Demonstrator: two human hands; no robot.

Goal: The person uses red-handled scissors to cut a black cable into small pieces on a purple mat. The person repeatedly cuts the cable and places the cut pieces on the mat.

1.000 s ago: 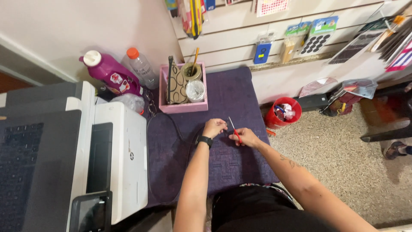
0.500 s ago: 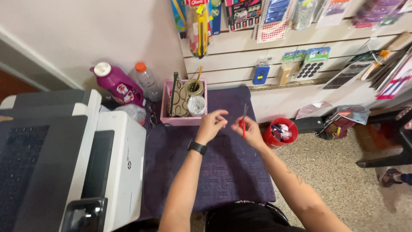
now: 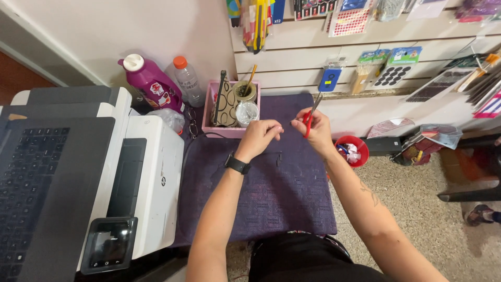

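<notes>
my right hand (image 3: 313, 130) is closed around red-handled scissors (image 3: 311, 114), blades pointing up, above the purple mat (image 3: 261, 193). my left hand (image 3: 258, 138) is pinched shut just beside it; can't tell what it grips. pink box (image 3: 219, 112) behind, white printer (image 3: 151, 177) left.

Bright, even indoor light, soft shadows, sharp focus, wide-angle bending at edges.

There's a white printer (image 3: 151, 183) on the left with a laptop (image 3: 47, 177) sitting on top. Behind it stand a purple bottle (image 3: 150, 83) and a clear orange-capped bottle (image 3: 187, 81), just beside a pink box (image 3: 219, 107), and a small red bin (image 3: 353, 150) sits on the floor.
</notes>
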